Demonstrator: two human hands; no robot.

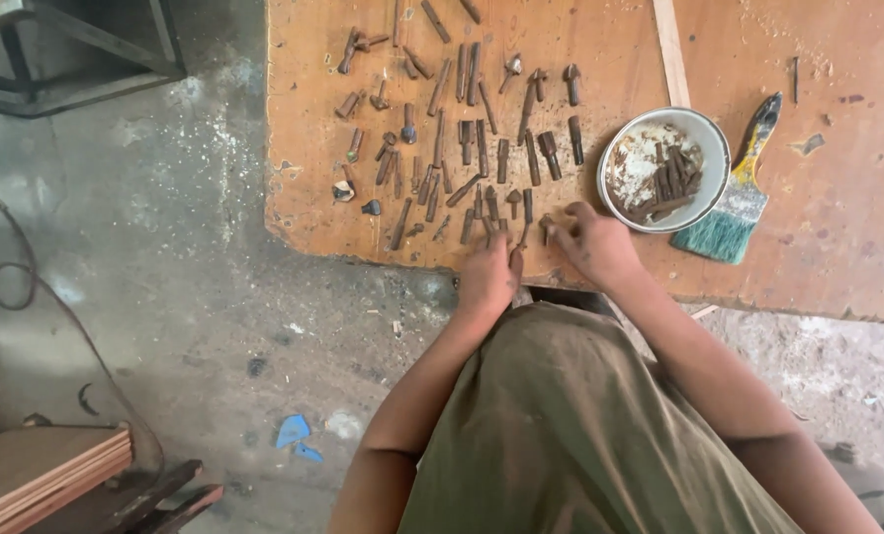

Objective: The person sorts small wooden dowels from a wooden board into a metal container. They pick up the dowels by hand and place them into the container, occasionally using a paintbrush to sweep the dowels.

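From the head view, I am looking down over my olive-green shirt (pixel 571 425) at a worn orange-brown wooden tabletop (pixel 838 237). My left hand (pixel 488 277) rests at the near edge, its fingers (pixel 514 259) curled together around what looks like one short rusty-brown metal bit (pixel 524 235), though the grip itself is too small to tell for sure. My right hand (pixel 595 245) lies just beside it, fingers (pixel 568 220) bent down onto the tabletop at another small rusty piece (pixel 547 229); I cannot tell whether they are closed on it or only touching.

Most of the work looks done, I judge: dozens of rusty-brown metal bits (pixel 467 138) already lie spread in loose rows across the tabletop, from the far edge to my hands. What is left sits in the round white enamel bowl (pixel 709 133) to the right, where a small heap of the same dark bits (pixel 667 183) remains.

Just right of the bowl, touching its rim, lies a paintbrush with a yellow handle and teal bristles (pixel 739 203). A pale thin wooden strip (pixel 670 49) runs along the far part of the tabletop, and a single dark nail (pixel 795 79) lies well apart at the far right. Nothing blocks my hands from the bowl.

Below, the grey concrete floor (pixel 165 257) carries blue scraps (pixel 294 432), stacked plywood sheets (pixel 37 475) at near left, and a dark metal frame (pixel 76 59) at far left.
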